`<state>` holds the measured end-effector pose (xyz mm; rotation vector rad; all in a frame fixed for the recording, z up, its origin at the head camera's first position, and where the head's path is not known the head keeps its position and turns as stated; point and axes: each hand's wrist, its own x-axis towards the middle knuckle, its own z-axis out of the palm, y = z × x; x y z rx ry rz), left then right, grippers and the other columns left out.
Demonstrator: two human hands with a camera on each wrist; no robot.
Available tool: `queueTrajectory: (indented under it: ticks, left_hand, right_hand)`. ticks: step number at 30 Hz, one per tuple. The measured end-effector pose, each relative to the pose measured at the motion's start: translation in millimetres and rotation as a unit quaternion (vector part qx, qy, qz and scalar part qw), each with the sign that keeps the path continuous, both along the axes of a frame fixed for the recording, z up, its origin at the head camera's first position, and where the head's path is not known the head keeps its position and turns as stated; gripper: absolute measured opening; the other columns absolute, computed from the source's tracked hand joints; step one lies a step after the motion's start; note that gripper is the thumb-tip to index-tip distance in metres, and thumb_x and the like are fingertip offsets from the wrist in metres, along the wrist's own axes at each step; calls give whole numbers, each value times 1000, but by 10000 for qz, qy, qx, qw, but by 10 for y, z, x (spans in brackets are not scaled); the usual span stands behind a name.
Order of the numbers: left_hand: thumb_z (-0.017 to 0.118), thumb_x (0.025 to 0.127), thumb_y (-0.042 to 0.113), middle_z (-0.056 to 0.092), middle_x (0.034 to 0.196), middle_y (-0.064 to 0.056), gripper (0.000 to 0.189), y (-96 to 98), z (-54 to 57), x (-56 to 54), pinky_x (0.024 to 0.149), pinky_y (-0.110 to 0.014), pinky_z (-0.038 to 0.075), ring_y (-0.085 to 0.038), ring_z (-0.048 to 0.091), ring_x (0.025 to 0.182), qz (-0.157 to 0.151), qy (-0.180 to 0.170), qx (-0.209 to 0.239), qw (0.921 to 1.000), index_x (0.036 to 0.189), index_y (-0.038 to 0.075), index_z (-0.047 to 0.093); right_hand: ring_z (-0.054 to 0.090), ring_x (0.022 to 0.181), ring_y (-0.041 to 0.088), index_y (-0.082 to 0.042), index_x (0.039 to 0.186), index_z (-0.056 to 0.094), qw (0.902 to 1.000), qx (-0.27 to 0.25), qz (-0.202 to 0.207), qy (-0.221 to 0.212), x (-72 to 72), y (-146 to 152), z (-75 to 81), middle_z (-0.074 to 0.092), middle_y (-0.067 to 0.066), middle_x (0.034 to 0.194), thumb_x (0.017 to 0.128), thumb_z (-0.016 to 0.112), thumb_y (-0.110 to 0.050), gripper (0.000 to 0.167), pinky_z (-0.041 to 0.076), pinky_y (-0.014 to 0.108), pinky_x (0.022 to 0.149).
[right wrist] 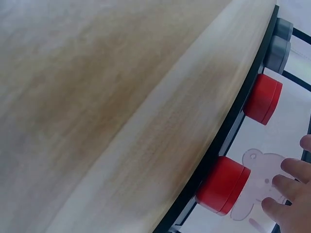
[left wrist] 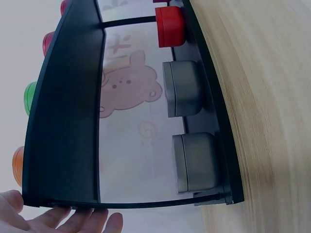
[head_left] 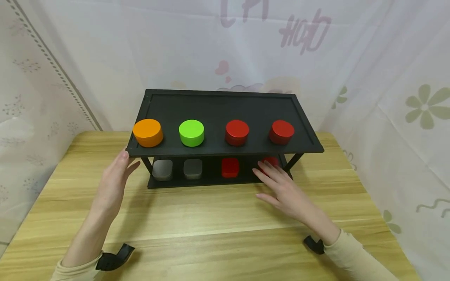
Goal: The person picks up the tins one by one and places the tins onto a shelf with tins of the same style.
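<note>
A black two-tier shelf (head_left: 218, 107) stands on the table. My left hand (head_left: 109, 189) is at its left end, fingers extended and touching the upper board's front corner; in the left wrist view the fingertips (left wrist: 75, 218) lie along that end. My right hand (head_left: 286, 193) reaches toward the lower tier's right end, fingers spread, in front of a red squarish tin (right wrist: 223, 187) that it partly hides in the head view. The right wrist view shows a gap between the fingers and this tin. Another red squarish tin (head_left: 230, 168) and two grey ones (head_left: 162, 170) share the lower tier.
Along the upper board's front stand an orange round tin (head_left: 148, 133), a green one (head_left: 191, 133) and two red ones (head_left: 237, 133). The wooden table (head_left: 197, 234) extends in front of the shelf. A printed curtain (head_left: 175, 47) hangs behind and at both sides.
</note>
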<state>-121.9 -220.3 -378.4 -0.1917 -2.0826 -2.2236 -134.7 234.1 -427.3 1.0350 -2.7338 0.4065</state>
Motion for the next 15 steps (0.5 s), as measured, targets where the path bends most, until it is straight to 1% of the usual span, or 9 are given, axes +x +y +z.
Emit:
queueTrajectory:
  ticks: [7, 12, 14, 15]
  left_hand:
    - [39, 112, 37, 46, 160, 6, 53, -13, -29, 13, 109, -8, 42, 4, 44, 141, 11, -107, -401, 9991, 158, 11, 40]
    - [40, 112, 36, 44, 163, 0, 53, -24, -58, 36, 107, -6, 41, 6, 45, 138, 43, -163, -747, 9971, 159, 12, 39]
    - [39, 112, 37, 40, 165, -3, 54, -27, -68, 57, 105, -4, 41, 5, 44, 140, 103, -279, -1038, 9942, 161, 15, 35]
    - [38, 112, 39, 37, 167, -3, 55, -29, -72, 75, 104, -2, 40, 4, 43, 142, 138, -386, -1248, 9913, 162, 17, 33]
  right_hand:
    - [37, 154, 35, -18, 158, 42, 9999, 110, 39, -86, 81, -43, -23, 40, 12, 164, 97, 67, -50, 74, 34, 59, 124]
    - [35, 155, 33, -18, 158, 42, 9998, 118, 52, -124, 84, -73, -17, 39, 11, 165, 97, 68, -48, 73, 33, 58, 125]
    - [33, 156, 31, -19, 159, 41, 9998, 140, 57, -156, 75, -85, -7, 38, 10, 166, 97, 67, -48, 73, 31, 57, 126]
    - [33, 156, 31, -19, 159, 41, 9997, 164, 58, -158, 70, -88, -4, 38, 10, 166, 97, 67, -48, 73, 31, 56, 127]
